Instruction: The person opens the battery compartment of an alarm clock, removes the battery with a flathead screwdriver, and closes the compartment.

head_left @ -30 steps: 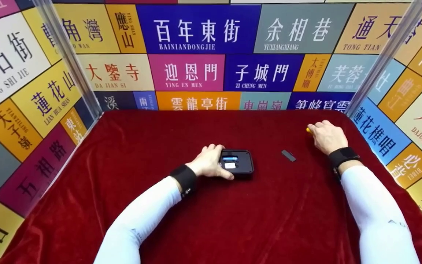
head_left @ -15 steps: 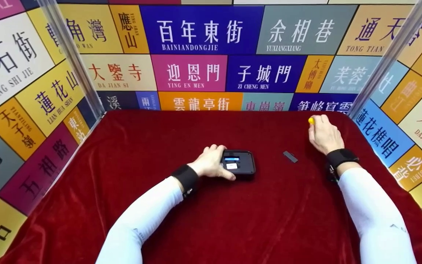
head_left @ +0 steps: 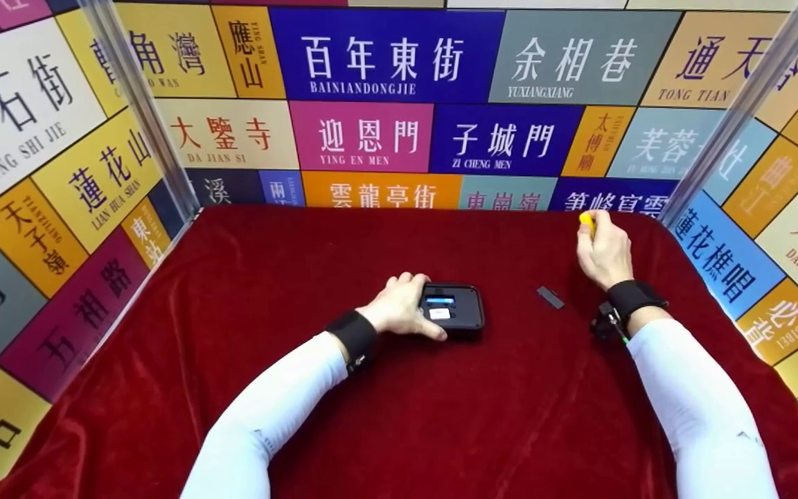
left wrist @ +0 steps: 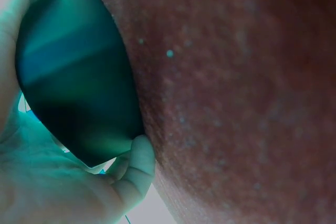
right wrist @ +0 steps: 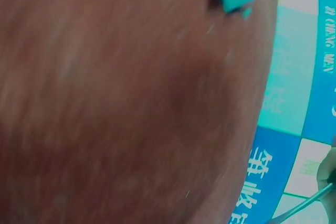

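My left hand (head_left: 399, 305) grips the left end of a black rectangular device (head_left: 465, 308) on the red cloth, thumb on the near side and fingers on the far side. A recess in its upturned face shows a blue cylindrical battery (head_left: 440, 301) and a white label (head_left: 440, 314). In the left wrist view, the device's dark glossy side (left wrist: 79, 66) lies between thumb and fingers. Toward the far right, my right hand (head_left: 605, 253) holds a screwdriver by its yellow handle (head_left: 587, 220). Its thin metal shaft (right wrist: 304, 204) shows in the right wrist view.
A small flat dark grey piece (head_left: 550, 297) lies on the red cloth (head_left: 440, 416) between the device and my right hand. Walls printed with coloured street-name panels (head_left: 385, 55) stand behind and at both sides. Clear posts (head_left: 738, 111) rise at the far corners.
My right hand has moved slightly away and left, and its wrist has turned. More of the yellow handle shows now, above the fingers. The left hand and the device stay put.
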`<state>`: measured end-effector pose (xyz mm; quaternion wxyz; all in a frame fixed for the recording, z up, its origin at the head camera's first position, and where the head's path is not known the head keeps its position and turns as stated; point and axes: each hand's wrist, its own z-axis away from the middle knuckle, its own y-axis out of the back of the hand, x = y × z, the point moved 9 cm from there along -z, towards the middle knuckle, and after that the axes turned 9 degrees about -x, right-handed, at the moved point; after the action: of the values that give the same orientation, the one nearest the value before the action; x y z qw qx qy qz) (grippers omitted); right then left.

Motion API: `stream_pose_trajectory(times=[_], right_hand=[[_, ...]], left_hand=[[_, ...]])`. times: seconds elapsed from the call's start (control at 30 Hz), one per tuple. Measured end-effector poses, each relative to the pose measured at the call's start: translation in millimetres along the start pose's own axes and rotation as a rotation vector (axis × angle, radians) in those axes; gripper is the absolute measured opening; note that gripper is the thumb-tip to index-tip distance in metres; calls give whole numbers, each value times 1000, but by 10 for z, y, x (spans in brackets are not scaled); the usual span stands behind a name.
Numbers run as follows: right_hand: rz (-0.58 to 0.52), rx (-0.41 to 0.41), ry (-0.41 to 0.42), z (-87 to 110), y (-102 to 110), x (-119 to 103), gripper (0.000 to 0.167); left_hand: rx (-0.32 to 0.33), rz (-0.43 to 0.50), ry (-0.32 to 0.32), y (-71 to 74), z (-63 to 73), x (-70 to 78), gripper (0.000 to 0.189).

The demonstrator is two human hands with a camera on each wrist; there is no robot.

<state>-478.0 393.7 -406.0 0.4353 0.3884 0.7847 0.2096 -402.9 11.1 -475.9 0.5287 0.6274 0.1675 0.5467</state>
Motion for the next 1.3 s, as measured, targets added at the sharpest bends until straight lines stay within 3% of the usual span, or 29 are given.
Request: stream_pose_trajectory(times=[0.27, 0.47, 0.63, 0.8, 0.97, 1.3], right_hand=[[-166, 60, -108, -47, 49, -104, 32], [-375, 78, -136, -99, 36, -164, 23], [-472, 135, -190, -85, 12, -140, 17], [-680, 186, -266, -30, -52, -119, 13], [-862, 188, -274, -22, -144, -245, 16], [-1001, 153, -377, 60, -346, -344, 21]], left_hand=[[7, -11, -7, 45, -15, 14, 105], [14, -21, -6, 93, -38, 25, 107], [13, -18, -6, 79, -43, 26, 107], [4, -19, -8, 47, -44, 29, 107], [10, -12, -2, 53, -49, 21, 108], [0, 4, -2, -12, -21, -15, 108]])
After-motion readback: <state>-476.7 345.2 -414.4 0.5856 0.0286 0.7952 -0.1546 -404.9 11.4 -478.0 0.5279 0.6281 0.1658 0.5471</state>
